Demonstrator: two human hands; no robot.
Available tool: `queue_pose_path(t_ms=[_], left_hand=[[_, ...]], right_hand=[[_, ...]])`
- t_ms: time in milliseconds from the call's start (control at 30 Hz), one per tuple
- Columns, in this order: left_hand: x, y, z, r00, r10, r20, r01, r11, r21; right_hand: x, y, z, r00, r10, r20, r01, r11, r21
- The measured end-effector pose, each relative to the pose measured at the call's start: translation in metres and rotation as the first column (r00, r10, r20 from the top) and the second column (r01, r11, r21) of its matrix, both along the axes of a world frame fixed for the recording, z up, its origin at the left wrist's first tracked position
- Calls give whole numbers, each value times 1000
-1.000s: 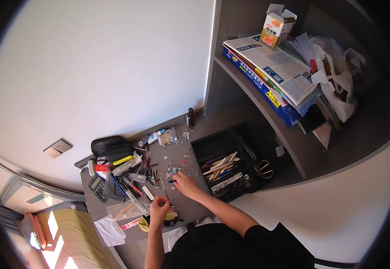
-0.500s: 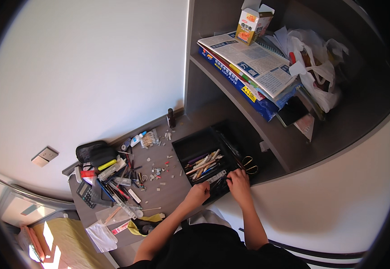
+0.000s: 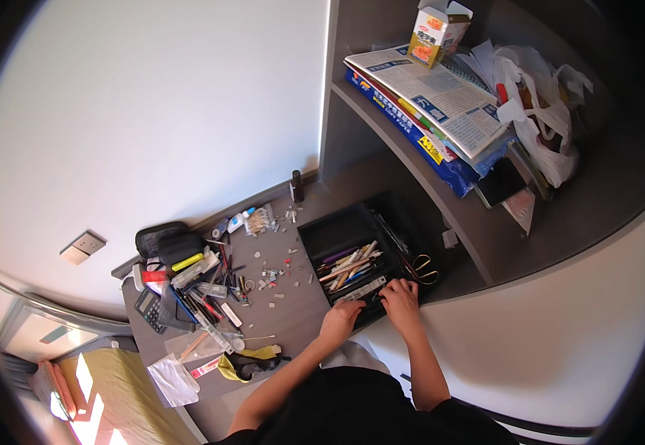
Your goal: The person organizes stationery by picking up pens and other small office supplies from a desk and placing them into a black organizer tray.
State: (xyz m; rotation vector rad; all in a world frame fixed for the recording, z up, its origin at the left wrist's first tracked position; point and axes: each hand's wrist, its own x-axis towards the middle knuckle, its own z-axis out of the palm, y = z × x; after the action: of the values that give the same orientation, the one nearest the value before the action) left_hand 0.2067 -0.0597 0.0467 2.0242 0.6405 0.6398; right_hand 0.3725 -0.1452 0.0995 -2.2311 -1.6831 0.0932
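A black compartment tray (image 3: pixel 315 259) stands on the desk in front of me. My left hand (image 3: pixel 339 324) is at its near edge, fingers curled and thumb bent in; whatever they hold, if anything, is too small or dark to make out. Over the tray's near right corner is my right hand (image 3: pixel 403 302), its fingers bent down and pressed together among dark items I cannot identify. Just beyond my hands, a pale, clear strip (image 3: pixel 362 290) lies in the tray. Pencils and pens (image 3: pixel 351 265) fill the compartment behind it. Gold-handled scissors (image 3: pixel 425 270) stick out beside my right hand.
Left on the desk are piled pens, a calculator (image 3: pixel 149 310), a black pouch (image 3: pixel 167 243), a yellow-and-black pouch (image 3: pixel 244 365) and small scattered pieces (image 3: pixel 269 280). A dark bottle (image 3: pixel 296 187) stands behind. Overhead, a shelf (image 3: pixel 393 133) holds newspapers (image 3: pixel 441 96) and a plastic bag (image 3: pixel 541 119).
The whole view has shifted, so the desk and shelf appear farther right and slightly higher. Both hands stay at the tray's near edge, with more of the pale strip showing.
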Motion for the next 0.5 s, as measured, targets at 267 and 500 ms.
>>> queue_pose_path(t_ms=[267, 500], left_hand=[[-47, 13, 14, 991, 130, -4, -129, 988, 90], [-153, 30, -39, 857, 469, -215, -485, 874, -29]], right_hand=[[-21, 18, -3, 962, 38, -269, -32, 999, 29], [-103, 92, 15, 684, 290, -670, -214, 957, 196]])
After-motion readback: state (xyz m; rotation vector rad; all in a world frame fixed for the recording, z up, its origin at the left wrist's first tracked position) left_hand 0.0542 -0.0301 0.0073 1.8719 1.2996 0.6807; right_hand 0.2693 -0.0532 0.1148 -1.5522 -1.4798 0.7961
